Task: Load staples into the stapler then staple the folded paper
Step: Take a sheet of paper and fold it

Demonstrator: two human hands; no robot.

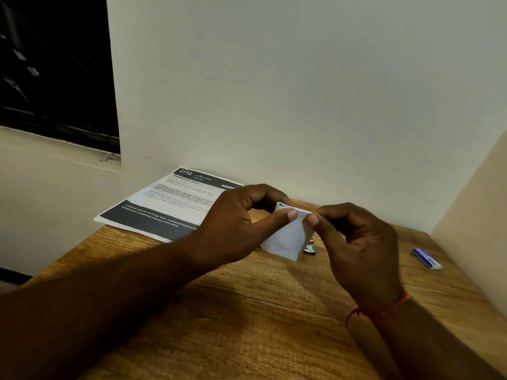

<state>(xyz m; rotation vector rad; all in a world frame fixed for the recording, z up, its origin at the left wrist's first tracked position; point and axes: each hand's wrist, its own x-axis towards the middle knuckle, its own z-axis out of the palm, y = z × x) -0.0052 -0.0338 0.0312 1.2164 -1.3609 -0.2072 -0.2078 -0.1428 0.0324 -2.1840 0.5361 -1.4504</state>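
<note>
While the folded paper (285, 237) hangs in the air above the table (247, 311), pinched at its top edge from both sides, its layers are held together only by fingertips. The left hand (233, 223) grips the top left corner between thumb and curled fingers; the right hand (359, 242) pinches the top right corner the same way. The lower part of the paper hangs free, so if either pinch slackens the fold could spring open or the layers slide out of line, and a staple would then go in crooked or miss a layer.

Just behind the paper's lower right corner, on the table, lies a small dark and blue object (310, 249), mostly hidden; it may be the stapler, but I cannot tell. Reaching for it means freeing one hand, which is when the fold is most likely to slip.

Well to the right, a blue and white box (426, 259), probably the staples, lies near the table's right edge, where a careless sweep could knock it off. At the far left a printed sheet (170, 204) overhangs the table's edge.
</note>
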